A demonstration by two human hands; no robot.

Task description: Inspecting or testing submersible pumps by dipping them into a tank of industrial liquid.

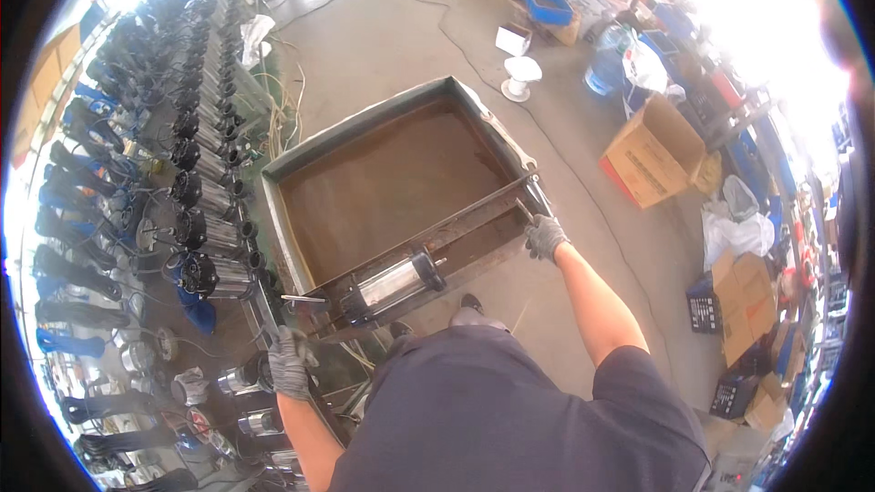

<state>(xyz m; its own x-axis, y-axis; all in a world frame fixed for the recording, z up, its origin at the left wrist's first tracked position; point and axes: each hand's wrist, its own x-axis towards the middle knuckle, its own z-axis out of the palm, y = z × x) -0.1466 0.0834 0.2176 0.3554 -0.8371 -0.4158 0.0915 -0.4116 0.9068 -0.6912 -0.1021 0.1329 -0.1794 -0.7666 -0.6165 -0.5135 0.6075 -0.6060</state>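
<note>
A silver pump (pixel 392 284) with black ends lies on the dark metal ledge (pixel 474 219) along the near side of a water-filled tank (pixel 283 219). My right hand (pixel 547 239), in a grey knit glove, is closed around a short thin metal rod (pixel 524 210) by the ledge's right end. Close to it, an open-ended wrench (pixel 521 153) rests on the tank's rim. My left hand (pixel 292 364), gloved alike, is at the rack left of the pump, its fingers curled; what they grip is hidden. A slim light-coloured tool (pixel 303 298) lies just beyond it.
Rows of similar pumps (pixel 214 230) with black cables fill the left side. At right are an open cardboard box (pixel 652 153), a large blue water bottle (pixel 609 59) and black crates (pixel 704 305). A white spool (pixel 519 77) stands on the floor, near a trailing cable (pixel 583 187).
</note>
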